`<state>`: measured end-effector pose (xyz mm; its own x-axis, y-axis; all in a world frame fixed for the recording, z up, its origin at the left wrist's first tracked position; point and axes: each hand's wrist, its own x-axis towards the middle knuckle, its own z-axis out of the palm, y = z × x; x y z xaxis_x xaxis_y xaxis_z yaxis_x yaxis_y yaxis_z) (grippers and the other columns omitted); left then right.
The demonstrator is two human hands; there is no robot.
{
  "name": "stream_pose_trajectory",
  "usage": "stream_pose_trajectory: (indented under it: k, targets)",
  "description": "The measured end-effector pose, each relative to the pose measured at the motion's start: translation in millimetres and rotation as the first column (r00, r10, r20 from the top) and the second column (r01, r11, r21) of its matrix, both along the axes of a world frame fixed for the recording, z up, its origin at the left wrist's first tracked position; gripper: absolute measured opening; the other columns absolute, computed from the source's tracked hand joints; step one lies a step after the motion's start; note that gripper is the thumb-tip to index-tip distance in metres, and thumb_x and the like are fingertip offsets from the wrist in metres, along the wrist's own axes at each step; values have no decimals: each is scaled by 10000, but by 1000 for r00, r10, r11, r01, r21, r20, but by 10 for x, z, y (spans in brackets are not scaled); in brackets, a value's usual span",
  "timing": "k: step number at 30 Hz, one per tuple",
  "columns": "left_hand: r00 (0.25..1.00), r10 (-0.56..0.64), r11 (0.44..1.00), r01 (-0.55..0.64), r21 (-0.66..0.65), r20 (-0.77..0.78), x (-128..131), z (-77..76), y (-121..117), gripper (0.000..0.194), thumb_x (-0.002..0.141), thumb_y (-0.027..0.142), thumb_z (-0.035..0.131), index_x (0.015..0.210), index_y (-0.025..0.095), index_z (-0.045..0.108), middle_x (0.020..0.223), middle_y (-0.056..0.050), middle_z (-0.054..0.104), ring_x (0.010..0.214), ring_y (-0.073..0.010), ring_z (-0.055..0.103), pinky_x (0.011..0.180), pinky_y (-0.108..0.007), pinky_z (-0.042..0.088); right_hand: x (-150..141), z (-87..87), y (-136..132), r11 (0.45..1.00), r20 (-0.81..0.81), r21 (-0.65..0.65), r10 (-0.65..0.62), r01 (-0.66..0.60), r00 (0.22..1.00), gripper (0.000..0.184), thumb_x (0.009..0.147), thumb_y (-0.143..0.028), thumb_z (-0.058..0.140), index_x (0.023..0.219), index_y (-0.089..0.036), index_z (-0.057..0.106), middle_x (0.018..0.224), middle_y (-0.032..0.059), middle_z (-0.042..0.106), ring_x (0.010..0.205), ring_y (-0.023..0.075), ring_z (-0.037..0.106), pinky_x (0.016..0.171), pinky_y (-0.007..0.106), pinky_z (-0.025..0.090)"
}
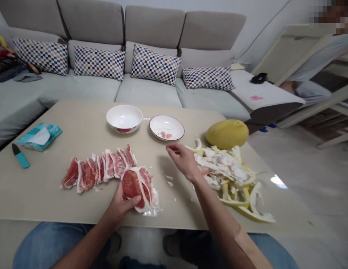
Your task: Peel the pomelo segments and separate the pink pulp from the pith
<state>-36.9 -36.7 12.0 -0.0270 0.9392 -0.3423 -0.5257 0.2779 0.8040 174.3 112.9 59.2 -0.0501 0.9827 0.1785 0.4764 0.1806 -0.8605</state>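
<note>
Red pomelo (140, 186) on the near side of the plate (174, 125), left grip (120, 204) clasping it, right grip (185, 161) curled near plate, contents unclear; probably soft, juicy, tear-prone, so cup broad sides without squeezing.

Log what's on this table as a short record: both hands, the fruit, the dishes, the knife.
Left hand: holds a red-fleshed pomelo chunk
Right hand: beside the peel pile; whether it holds anything, cannot tell
Segments: in a row, left of the chunk
Whole fruit: yellow, behind the peel pile
Dishes: white bowl; dark-rimmed plate with reddish bits
Knife: turquoise handle, near the tissue pack
</note>
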Motion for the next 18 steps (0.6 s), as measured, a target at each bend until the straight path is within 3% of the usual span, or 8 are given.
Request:
stream_pose_trajectory:
  k: [3,5,8,13,18]
  targets:
    - [1000,-7,1000,7,4,7,-6,-19,7,711,622,228,829,1260,200,517,1132,-111,707,1010,-263,668,853,-327,513,-45,-92,-629,984,3,-109,145,-144,989,178,855,-346,573,831,-213,690,751,35,685,682,192,612,667,326,487]
    - [1000,-15,1000,15,-7,27,-7,-21,10,725,624,227,830,1268,200,498,1134,-111,706,1021,-267,666,855,-327,513,-81,-159,-998,950,-60,-222,212,-220,975,201,878,-369,562,836,-214,684,751,32,680,670,180,602,627,299,472]
    - [998,-32,999,33,-29,49,-3,3,9,759,629,211,827,1295,215,462,1173,-111,690,1052,-271,656,865,-330,514,-148,-261,-1364,924,-133,-302,201,-233,970,178,853,-369,614,935,-218,665,808,34,670,696,176,603,617,281,476]
    - [994,-74,997,77,-31,81,25,71,-7,729,658,199,804,1297,215,453,1240,-121,655,1098,-275,636,891,-340,508,-198,-324,-1575,942,-212,-209,220,-264,952,230,826,-259,638,1053,-240,605,1040,49,612,810,157,612,683,257,510]
    - [997,-62,998,63,-8,35,52,53,-45,755,638,201,815,1295,200,445,1214,-125,660,1094,-286,634,913,-364,498,-239,-308,-1636,940,-224,-230,200,-251,954,169,833,-294,631,980,-212,616,1053,55,601,809,153,597,662,243,505]
